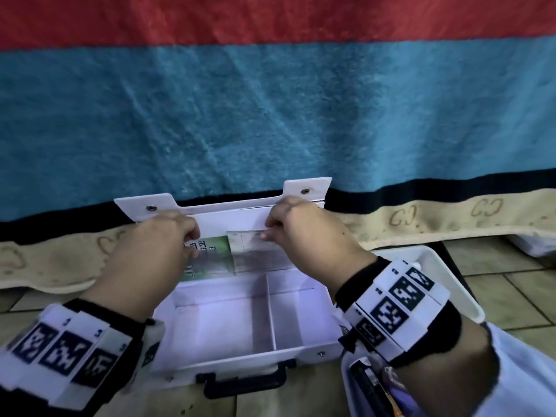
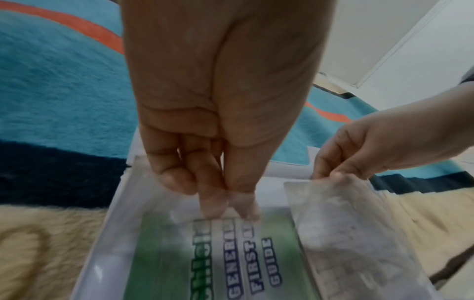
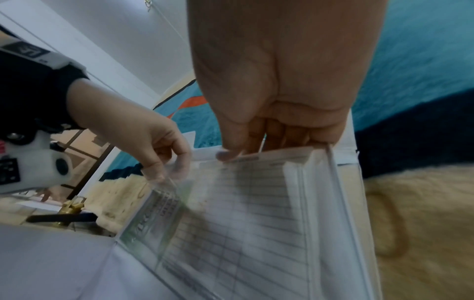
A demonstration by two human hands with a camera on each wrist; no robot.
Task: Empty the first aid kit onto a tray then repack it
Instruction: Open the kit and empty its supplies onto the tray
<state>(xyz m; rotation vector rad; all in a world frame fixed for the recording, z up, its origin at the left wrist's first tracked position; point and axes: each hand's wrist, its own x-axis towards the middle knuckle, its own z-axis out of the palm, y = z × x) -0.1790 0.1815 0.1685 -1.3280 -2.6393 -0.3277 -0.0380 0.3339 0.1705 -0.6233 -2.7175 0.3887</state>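
Your left hand (image 1: 156, 239) has its fingers (image 2: 212, 201) curled and pinched on the clear sleeve over the green guide (image 2: 212, 261), low in the left wrist view. Your right hand (image 1: 304, 236) pinches the top edge of the ruled sheet (image 3: 246, 213), thumb in front, the other fingers behind. Both papers sit in the pocket on the inside of the lid (image 1: 228, 213), which stands open at mid-frame in the head view.

Progress, as a judgement: the kit (image 1: 240, 320) below your hands shows two bare compartments split by a divider, so emptying looks nearly done. Some items already lie in the tray (image 1: 451, 284) at lower right; only dark and orange bits show, too cropped to identify. The guide and the sheet look like the last things to come out. All of the repacking remains.

View differences:
- Head: whole layout, that is kit on the tiled floor (image 1: 496, 296), black handle (image 1: 243, 382) at bottom centre, tray to the right, striped blanket (image 1: 270, 115) behind. Print unreadable here.
- Left wrist: the guide's title reads "GENERAL FIRST AID GUIDE", and the sleeve's sheen shows.
- Right wrist: the sheet's ruled grid and the lid's side wall show; the tray does not.
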